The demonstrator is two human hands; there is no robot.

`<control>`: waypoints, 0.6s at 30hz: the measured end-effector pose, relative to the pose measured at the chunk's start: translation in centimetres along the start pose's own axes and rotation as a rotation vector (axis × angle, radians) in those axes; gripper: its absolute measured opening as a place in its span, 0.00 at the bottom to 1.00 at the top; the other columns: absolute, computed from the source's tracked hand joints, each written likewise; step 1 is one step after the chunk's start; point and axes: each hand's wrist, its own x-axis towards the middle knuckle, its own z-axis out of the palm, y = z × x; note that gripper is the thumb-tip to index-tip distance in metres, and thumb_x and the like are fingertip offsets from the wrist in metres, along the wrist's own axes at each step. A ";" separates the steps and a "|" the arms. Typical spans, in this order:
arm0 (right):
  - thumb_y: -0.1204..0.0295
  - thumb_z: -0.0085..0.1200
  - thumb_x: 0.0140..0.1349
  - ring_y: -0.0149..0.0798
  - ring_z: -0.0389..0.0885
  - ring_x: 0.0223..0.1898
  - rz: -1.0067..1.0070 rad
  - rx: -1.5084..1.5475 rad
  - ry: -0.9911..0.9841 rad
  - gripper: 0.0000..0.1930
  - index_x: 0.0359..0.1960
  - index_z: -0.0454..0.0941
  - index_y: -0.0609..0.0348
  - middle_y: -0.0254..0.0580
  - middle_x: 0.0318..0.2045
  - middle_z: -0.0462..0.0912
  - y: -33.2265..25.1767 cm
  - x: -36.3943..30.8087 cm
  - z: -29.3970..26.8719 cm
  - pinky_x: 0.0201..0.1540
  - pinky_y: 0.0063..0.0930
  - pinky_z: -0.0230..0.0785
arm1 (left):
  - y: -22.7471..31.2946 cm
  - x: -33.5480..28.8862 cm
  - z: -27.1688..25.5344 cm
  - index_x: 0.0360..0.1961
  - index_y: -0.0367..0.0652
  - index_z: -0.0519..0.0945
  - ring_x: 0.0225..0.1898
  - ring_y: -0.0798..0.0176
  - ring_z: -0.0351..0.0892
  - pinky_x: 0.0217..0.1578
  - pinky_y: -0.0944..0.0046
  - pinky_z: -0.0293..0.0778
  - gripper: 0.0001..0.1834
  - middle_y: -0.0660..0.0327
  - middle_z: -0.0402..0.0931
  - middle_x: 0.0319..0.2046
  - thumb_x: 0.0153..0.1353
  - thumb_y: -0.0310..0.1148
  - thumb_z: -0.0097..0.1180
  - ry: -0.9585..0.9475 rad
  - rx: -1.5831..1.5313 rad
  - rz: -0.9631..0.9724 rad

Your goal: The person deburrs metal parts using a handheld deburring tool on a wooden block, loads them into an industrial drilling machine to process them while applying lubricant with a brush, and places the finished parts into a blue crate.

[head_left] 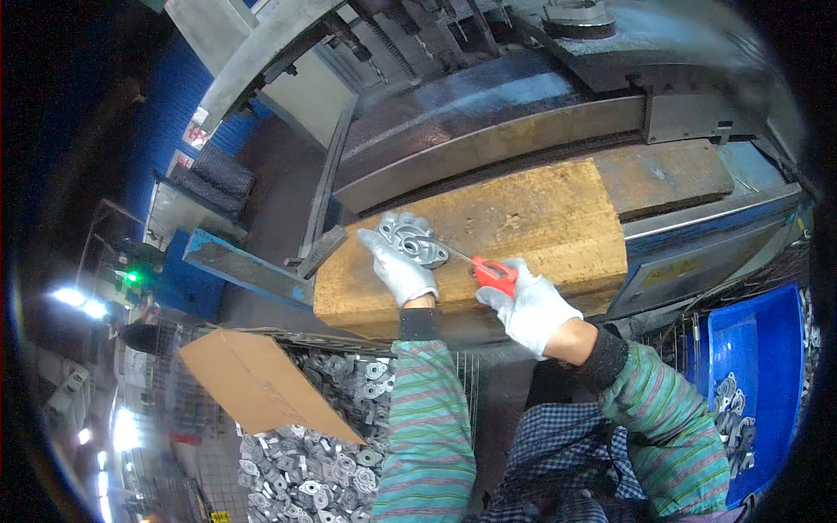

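On a yellowish wooden block [523, 209] lies a grey cast metal part [410, 240] with round openings and lugs. My left hand [401, 268], in a white glove, is closed on the near left side of this casting and steadies it. A red-handled tool [494, 275] with a thin metal shaft is in my gloved right hand [532, 305], fingers wrapped round the grip. Its shaft points left and reaches the casting's right side; the exact shape of the tip cannot be made out.
Below left, a wire basket holds many similar castings [305, 479], partly covered by a cardboard sheet [266, 383]. A blue bin [758, 349] with several castings stands at the right. Behind the block rises a machine with a metal rail [497, 148]. A blue steel bar [244, 266] juts out left.
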 end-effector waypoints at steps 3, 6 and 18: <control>0.56 0.47 0.65 0.63 0.78 0.36 0.008 -0.018 -0.043 0.25 0.53 0.62 0.64 0.64 0.32 0.79 -2.2 0.2 -0.6 0.40 0.49 0.69 | -0.1 -0.1 0.0 0.38 0.43 0.72 0.32 0.53 0.72 0.33 0.56 0.71 0.31 0.54 0.73 0.32 0.65 0.63 0.36 0.026 0.037 0.021; 0.56 0.46 0.65 0.63 0.79 0.36 0.031 -0.016 -0.108 0.25 0.55 0.61 0.64 0.64 0.32 0.79 -3.9 0.3 -1.2 0.40 0.48 0.69 | -0.1 -0.1 0.0 0.37 0.44 0.73 0.31 0.53 0.72 0.32 0.56 0.71 0.31 0.55 0.73 0.32 0.65 0.63 0.36 0.004 0.035 0.043; 0.56 0.46 0.66 0.62 0.79 0.37 0.031 -0.007 -0.132 0.26 0.55 0.60 0.65 0.63 0.32 0.79 -3.5 0.9 -0.7 0.40 0.48 0.69 | 0.1 -0.2 -0.1 0.42 0.41 0.72 0.34 0.50 0.74 0.36 0.52 0.73 0.33 0.51 0.74 0.36 0.66 0.63 0.32 0.003 0.090 0.048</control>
